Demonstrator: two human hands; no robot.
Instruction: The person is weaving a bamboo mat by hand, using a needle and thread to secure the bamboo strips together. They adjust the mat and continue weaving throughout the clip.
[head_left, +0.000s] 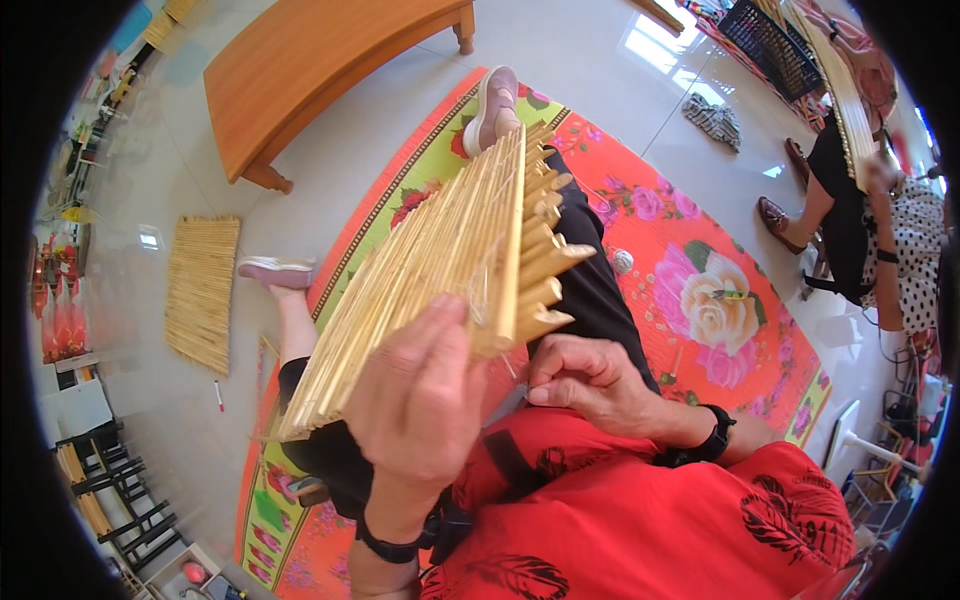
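My left hand [418, 395] grips the near edge of a woven mat of pale bamboo slats [440, 260], which rests tilted across my lap and black trousers. Cut slat ends stick out along the mat's right side. My right hand [590, 385] sits just below those ends with fingers pinched together, apparently on a thin thread; the thread itself is too fine to make out. Both wrists carry black bands. I sit on a bright red floral floor mat [700, 300] in a red top, legs stretched out, pink shoes on my feet.
A finished bamboo mat [203, 290] lies on the tiled floor at the left, a red pen near it. A wooden bench [310, 70] stands at the back. Another person [870, 200] sits at the right holding a long slat piece. A ball of thread [623, 261] lies beside my leg.
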